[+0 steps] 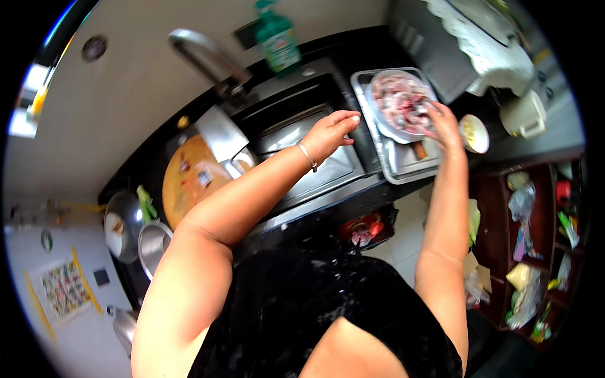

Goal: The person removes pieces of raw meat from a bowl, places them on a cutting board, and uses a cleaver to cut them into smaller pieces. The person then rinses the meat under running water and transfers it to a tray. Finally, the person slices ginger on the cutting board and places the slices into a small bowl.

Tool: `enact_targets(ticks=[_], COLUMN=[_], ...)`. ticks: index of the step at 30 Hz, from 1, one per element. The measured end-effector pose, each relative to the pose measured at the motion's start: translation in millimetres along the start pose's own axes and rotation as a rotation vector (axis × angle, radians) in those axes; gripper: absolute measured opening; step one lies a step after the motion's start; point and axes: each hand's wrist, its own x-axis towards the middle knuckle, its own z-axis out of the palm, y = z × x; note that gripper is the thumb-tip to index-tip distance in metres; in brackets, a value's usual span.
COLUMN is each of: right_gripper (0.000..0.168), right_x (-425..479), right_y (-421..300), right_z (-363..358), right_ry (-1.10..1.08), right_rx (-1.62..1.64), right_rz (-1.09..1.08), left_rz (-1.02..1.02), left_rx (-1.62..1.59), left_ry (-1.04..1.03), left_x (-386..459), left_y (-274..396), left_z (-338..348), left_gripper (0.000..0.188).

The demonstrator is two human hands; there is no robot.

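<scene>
My left hand [331, 135], with a bangle at the wrist, hovers over the stainless-steel sink [326, 172]. Its fingers are loosely bent and partly apart, with nothing visible in them. At the right side of a pale bowl [401, 137] is my right hand [442, 124], its fingers reaching over the rim onto raw, pinkish cut pieces of meat or fish [401, 97]. Blur hides whether it grips any piece. The bowl sits on a metal tray [394, 177], and a small brown object [419, 150] lies in that tray.
Left of the sink, a cleaver [222, 134] lies across a round wooden chopping board [182, 189]. Metal bowls [153, 243] stand farther left. A faucet [203, 52] and a green pump bottle [279, 42] are behind the sink. A small white bowl [479, 137] sits beside the tray.
</scene>
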Motion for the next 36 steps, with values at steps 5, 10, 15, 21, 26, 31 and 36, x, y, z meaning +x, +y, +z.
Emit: enact_targets(ticks=[5,10,15,21,26,31,36], right_gripper=[0.039,0.032,0.032,0.031,0.029,0.029,0.026], right_x=[-25,-85,-132,-189,-205,-220,-232], right_y=[5,10,39,28,35,42,30], right_z=[-20,41,133,223,238,260,289], right_ry=[0.076,-0.085,-0.372,-0.57,-0.614,-0.647,-0.678], right_rx=[-0.243,-0.197,-0.351,-0.524,-0.581,-0.58,-0.584], right_rz=[-0.245,-0.242,-0.298,-0.687,-0.658,-0.667,-0.766], left_rz=[0.168,0.289,0.005,-0.265,-0.021,-0.03,-0.047], left_rx=[0.43,0.972,1.018,1.008,1.093,1.214,1.302], left_ry=[0.311,1.047,1.322,1.039,0.89,0.771,0.736], left_x=[-96,-189,-210,-205,-216,-220,-214], left_y=[-33,-78,-79,-67,-82,-73,-75], left_z=[-99,-238,-310,-329,-282,-250,-249], left_gripper=[0.03,0.026,0.033,0.016,0.017,0.026,0.028])
